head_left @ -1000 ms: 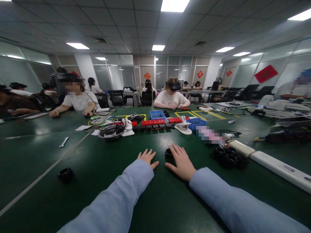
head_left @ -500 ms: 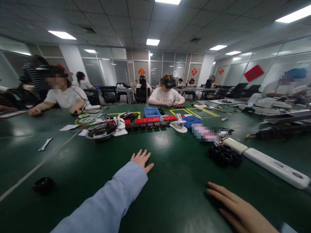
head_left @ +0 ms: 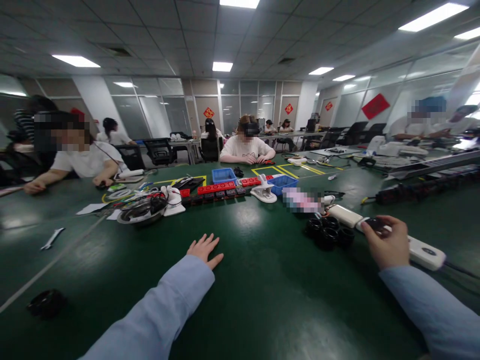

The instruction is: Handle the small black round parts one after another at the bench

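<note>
My left hand lies palm down on the green table, fingers spread, with nothing in it. Toward the right, my right hand is closed around a black ring-like piece, pinched between thumb and fingers; its exact kind is hard to make out. This hand is above a long white device and hides part of it. Just left of it sits a cluster of black ring-shaped parts. Another black ring-shaped part rests alone at the lower left.
Farther back are a metal bowl, a red-and-black strip of blocks, blue bins and a white clamp-like stand. A wrench lies left. Co-workers sit across and at the left.
My right hand has moved from the lower right up and forward to the white device, closing on the black piece. My left hand stays flat on the table. The view has shifted slightly right.
</note>
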The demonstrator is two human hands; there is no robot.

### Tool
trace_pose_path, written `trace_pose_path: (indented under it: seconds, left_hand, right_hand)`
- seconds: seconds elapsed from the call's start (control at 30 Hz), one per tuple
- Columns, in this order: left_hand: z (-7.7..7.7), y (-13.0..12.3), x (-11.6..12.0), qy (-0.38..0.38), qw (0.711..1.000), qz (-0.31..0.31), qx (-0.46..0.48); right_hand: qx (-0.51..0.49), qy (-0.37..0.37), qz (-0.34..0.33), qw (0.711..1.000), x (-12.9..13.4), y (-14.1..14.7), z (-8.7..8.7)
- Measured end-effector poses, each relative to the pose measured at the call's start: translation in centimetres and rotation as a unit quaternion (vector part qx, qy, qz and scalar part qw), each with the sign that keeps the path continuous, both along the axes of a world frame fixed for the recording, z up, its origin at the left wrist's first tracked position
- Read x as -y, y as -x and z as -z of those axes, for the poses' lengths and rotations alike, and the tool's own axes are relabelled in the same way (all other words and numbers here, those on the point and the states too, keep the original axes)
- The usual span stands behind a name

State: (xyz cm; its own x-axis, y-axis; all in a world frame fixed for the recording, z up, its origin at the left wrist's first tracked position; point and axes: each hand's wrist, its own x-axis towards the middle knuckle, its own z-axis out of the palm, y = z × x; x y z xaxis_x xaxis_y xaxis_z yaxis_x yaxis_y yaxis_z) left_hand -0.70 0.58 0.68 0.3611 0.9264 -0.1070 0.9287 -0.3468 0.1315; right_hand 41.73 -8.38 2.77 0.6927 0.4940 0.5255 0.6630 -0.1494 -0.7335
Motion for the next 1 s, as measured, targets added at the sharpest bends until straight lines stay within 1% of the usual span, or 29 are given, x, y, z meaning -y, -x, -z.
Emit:
trace_pose_path:
  seconds: [0.1,0.23,0.43,0.5,0.57,0.63,0.7,0.77,0.87,0.93,1.0]
  left_hand:
    - [0.1,0.0,-0.1,-0.001,1.0,0.001,-0.009]
    - [0.3,0.0,-0.4,-0.002,1.0,0.001,-0.016]
    - [0.6,0.1,-0.6,-0.014,1.0,0.008,-0.011]
    - [0.6,0.1,-0.6,-0.014,1.0,0.01,-0.015]
    - [0.6,0.1,-0.5,-0.018,1.0,0.011,-0.017]
    - [0.5,0.1,-0.5,-0.021,1.0,0.012,-0.018]
    - [0.5,0.1,-0.5,-0.02,1.0,0.011,-0.018]
    - [0.4,0.0,-0.5,-0.019,1.0,0.009,-0.016]
    - [0.3,0.0,-0.4,-0.018,1.0,0.009,-0.007]
    - [0.2,0.0,-0.3,-0.019,1.0,0.008,0.002]
    - [0.2,0.0,-0.2,-0.02,1.0,0.006,0.011]
  right_hand:
    - [-0.066,-0.018,0.001,0.998,-0.4,0.4,0.8]
    - [-0.047,-0.003,-0.066,0.997,-0.3,0.0,1.5]
    - [-0.066,-0.028,-0.065,0.995,-0.6,0.1,1.7]
    - [-0.056,-0.004,-0.074,0.996,-0.5,0.1,1.7]
    - [-0.032,0.053,-0.093,0.994,-0.4,0.0,1.8]
    - [-0.004,0.112,-0.127,0.986,-0.3,-0.2,1.9]
    - [0.011,0.132,-0.142,0.981,-0.3,-0.4,2.2]
    - [0.012,0.111,-0.125,0.986,-0.4,-0.7,2.4]
    - [0.027,0.042,-0.072,0.996,-0.5,-1.2,2.7]
    - [0.058,0.012,-0.037,0.998,-0.3,-1.2,2.6]
    - [0.102,0.005,-0.018,0.995,0.0,-0.5,2.4]
